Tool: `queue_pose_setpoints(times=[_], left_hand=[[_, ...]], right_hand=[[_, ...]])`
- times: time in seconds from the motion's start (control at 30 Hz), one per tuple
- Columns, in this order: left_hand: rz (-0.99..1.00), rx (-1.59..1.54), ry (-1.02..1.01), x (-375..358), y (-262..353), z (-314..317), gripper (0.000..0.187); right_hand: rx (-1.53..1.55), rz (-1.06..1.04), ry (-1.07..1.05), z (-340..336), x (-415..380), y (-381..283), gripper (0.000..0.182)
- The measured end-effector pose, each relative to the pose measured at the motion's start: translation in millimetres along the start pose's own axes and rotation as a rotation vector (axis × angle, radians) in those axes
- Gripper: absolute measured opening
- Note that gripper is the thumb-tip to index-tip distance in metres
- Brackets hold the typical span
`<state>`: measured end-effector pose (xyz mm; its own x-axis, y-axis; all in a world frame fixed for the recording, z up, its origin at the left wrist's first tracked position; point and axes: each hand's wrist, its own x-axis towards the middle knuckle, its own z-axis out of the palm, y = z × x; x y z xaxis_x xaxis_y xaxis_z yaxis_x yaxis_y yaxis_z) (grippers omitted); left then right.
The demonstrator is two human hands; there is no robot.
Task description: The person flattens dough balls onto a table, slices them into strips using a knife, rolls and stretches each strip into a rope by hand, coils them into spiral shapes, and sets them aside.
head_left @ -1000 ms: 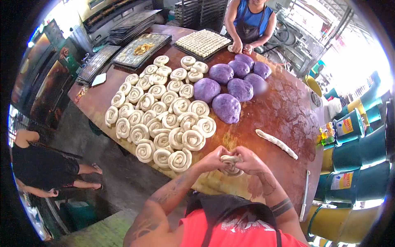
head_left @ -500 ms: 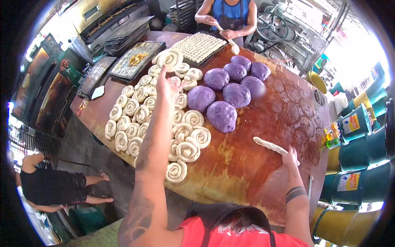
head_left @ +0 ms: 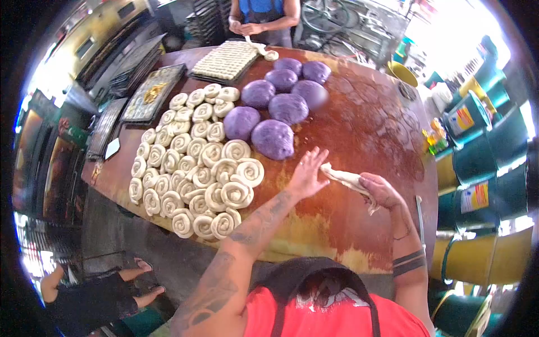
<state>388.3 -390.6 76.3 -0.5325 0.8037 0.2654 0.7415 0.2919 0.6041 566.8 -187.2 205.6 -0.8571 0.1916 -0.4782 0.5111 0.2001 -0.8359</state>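
Note:
My right hand (head_left: 383, 191) grips one end of a pale dough strip (head_left: 345, 177), which slants up to the left above the brown tabletop (head_left: 314, 224). Just left of the strip's free end, my left hand (head_left: 307, 175) has its fingers spread and holds nothing. Several pale dough coils (head_left: 196, 149) lie close together to the left of my hands. Beyond my left hand several round purple dough lumps (head_left: 273, 139) sit grouped on the table.
Across the table a co-worker (head_left: 264, 19) handles a dough strip beside a tray of small dough pieces (head_left: 224, 60). More trays (head_left: 152, 94) rest at the left edge. Green buckets (head_left: 469, 118) line the right side. Another person (head_left: 92, 297) is at lower left.
My left hand has come from the dough coils toward the strip, now open and empty. My right hand has moved slightly up and left with the strip. The view has shifted.

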Motion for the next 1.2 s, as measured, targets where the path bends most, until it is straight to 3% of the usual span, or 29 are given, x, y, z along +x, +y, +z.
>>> queue_pose_setpoints(times=[0.03,0.1,0.13,0.2,0.3,0.37,0.43,0.5,0.57,0.63,0.77,0.8,0.9,0.97,1.03,1.1,1.2], left_hand=[[0.031,0.012,0.11,0,4,2,0.084],[0.135,-0.354,-0.131,2,-6,0,0.062],[0.091,-0.34,-0.209,-5,9,-10,0.056],[-0.002,-0.308,-0.367,-20,57,-34,0.045],[0.069,0.095,-0.608,-30,77,4,0.046],[0.086,0.149,-0.561,-35,86,44,0.055],[0.102,0.207,-0.506,-33,101,86,0.067],[0.139,0.155,-0.544,-34,116,113,0.074],[0.217,0.194,-0.486,-66,123,143,0.074],[0.337,0.166,-0.45,-107,134,122,0.079],[0.244,0.191,-0.516,-166,153,104,0.079],[0.15,0.157,-0.505,-162,158,115,0.077],[-0.113,0.462,-0.436,-77,168,125,0.075],[-0.255,0.549,-0.219,-24,136,146,0.074],[-0.379,0.604,-0.143,16,112,145,0.072],[-0.306,0.578,-0.302,4,117,135,0.071],[-0.239,0.518,-0.581,-45,140,105,0.074]], right_hand=[[0.012,-0.003,-0.009,-8,-22,-5,0.027],[0.038,-0.015,-0.021,-26,-61,-4,0.026],[0.121,-0.063,0.001,-32,-78,10,0.025],[-0.265,0.11,0.069,-59,-101,39,0.028],[-0.808,0.346,0.17,-67,-105,75,0.033],[-1.209,0.451,0.264,-40,-88,80,0.035],[-0.826,0.041,0.443,-21,-56,135,0.038],[-0.826,-0.195,0.41,11,-24,174,0.051],[-0.891,-0.235,0.566,62,-46,216,0.064],[-0.841,-0.208,0.471,87,-99,230,0.077],[-0.802,-0.133,0.332,113,-164,246,0.086],[-0.774,-0.144,0.335,103,-154,243,0.086],[-0.841,-0.149,0.55,39,-73,214,0.084],[-0.822,-0.091,0.715,-1,-18,202,0.078],[-0.862,-0.035,0.659,-35,10,194,0.074],[-0.883,-0.138,0.724,-38,-2,209,0.07],[-0.808,-0.208,0.617,-11,-83,242,0.071]])
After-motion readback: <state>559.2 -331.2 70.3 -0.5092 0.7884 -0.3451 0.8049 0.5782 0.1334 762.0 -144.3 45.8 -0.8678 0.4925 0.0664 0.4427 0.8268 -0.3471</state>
